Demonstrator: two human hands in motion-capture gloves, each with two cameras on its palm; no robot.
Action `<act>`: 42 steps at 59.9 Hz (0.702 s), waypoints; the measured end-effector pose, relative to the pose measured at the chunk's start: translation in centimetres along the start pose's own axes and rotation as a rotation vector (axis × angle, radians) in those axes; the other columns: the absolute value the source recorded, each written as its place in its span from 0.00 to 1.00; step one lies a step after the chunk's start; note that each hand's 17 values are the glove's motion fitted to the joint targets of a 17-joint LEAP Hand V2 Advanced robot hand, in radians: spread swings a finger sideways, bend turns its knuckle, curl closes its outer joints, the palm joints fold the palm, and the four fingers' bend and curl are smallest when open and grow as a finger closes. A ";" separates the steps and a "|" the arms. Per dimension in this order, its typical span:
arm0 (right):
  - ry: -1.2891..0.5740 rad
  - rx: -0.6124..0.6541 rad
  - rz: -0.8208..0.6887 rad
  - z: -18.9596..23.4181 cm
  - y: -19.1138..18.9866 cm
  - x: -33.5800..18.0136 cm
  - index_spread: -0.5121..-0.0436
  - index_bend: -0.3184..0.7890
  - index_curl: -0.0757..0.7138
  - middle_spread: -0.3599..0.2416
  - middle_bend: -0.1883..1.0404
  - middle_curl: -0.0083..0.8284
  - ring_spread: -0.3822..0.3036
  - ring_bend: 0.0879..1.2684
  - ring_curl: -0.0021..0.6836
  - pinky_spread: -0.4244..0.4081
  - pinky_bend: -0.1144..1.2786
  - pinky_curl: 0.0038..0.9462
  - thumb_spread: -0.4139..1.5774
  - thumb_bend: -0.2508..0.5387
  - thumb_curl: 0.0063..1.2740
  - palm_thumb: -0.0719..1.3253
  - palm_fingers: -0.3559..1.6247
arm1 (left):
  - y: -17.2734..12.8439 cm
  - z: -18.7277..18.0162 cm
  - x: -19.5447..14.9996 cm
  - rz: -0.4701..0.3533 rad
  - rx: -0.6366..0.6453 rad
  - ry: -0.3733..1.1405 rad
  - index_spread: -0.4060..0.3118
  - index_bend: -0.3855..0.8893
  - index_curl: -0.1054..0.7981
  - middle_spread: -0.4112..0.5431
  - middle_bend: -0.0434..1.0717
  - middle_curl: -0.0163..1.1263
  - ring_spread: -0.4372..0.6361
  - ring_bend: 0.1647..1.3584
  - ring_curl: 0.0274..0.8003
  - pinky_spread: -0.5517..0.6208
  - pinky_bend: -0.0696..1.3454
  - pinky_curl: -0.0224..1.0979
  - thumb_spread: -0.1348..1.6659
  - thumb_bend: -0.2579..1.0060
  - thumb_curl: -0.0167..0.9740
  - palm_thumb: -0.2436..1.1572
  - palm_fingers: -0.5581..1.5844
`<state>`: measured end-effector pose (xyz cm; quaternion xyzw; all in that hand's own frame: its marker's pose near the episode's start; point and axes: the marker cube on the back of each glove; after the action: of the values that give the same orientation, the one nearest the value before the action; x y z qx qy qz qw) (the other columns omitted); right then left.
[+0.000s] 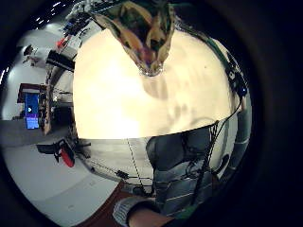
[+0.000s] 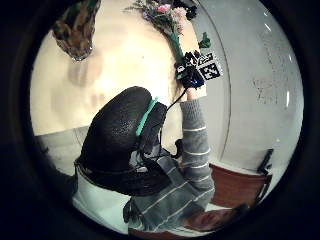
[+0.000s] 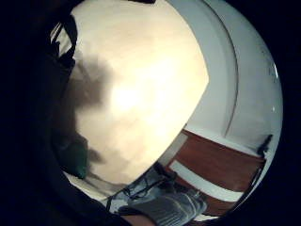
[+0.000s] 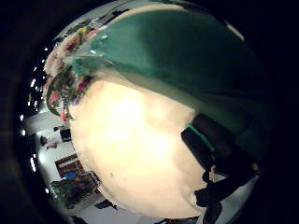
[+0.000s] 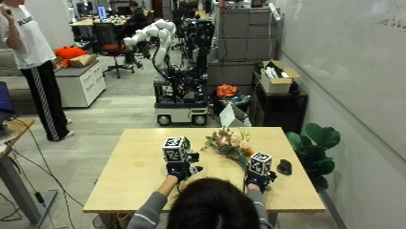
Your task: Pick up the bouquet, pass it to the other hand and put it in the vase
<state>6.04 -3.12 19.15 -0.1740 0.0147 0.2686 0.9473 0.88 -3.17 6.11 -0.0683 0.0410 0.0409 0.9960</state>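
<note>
Holding the bouquet (image 5: 229, 142) by its stems, the right hand (image 5: 258, 179) has fingers wrapped round them — flowers low over the worktop (image 5: 133, 164). Next, pass it to the left hand (image 5: 181, 170) — its fingers hang loose.

No text, label, brand or number can be read anywhere.

**Even room light, blown-out palm views**

From the outside view the room is evenly and brightly lit from overhead, and the tabletop (image 5: 133, 157) carries only faint shadows. In all four palm views the same surface glares to near white, and soft dark shadows fall across it. Each palm view is ringed by black vignette with straight lines bowed at the rim. The bouquet (image 4: 65, 79) close to the right palm is blurred.
</note>
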 end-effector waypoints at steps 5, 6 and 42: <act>0.043 0.047 0.100 -1.1 -0.2 0.7 0.63 0.46 0.56 0.38 0.36 0.52 0.27 0.39 0.55 0.19 0.51 0.38 0.75 0.42 0.25 0.51 0.79 | -0.1 -0.5 -0.1 -0.001 0.025 0.004 0.52 0.43 0.49 0.66 0.20 0.27 0.71 0.29 0.32 0.80 0.31 0.33 0.66 0.19 0.32 0.30 0.34; 0.052 0.050 0.101 -1.3 -0.3 0.8 0.63 0.44 0.56 0.36 0.38 0.53 0.26 0.41 0.56 0.17 0.52 0.38 0.76 0.42 0.25 0.52 0.81 | -0.2 -0.6 -0.2 -0.002 0.027 0.006 0.52 0.43 0.49 0.66 0.20 0.27 0.71 0.29 0.32 0.80 0.31 0.33 0.66 0.19 0.32 0.30 0.34; -0.407 0.350 0.063 -6.0 -0.6 1.3 0.61 0.74 0.82 0.30 0.81 0.78 0.26 0.71 0.79 0.17 0.57 0.49 0.75 0.31 0.36 0.67 0.91 | -1.3 -2.7 -0.6 -0.036 0.015 0.077 0.48 0.44 0.52 0.62 0.19 0.27 0.70 0.25 0.30 0.79 0.28 0.32 0.68 0.19 0.32 0.32 0.38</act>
<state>7.85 -5.00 13.55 0.0506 -0.1242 0.3209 0.9376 0.21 -4.85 3.69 -0.0629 0.0782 0.0199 0.9948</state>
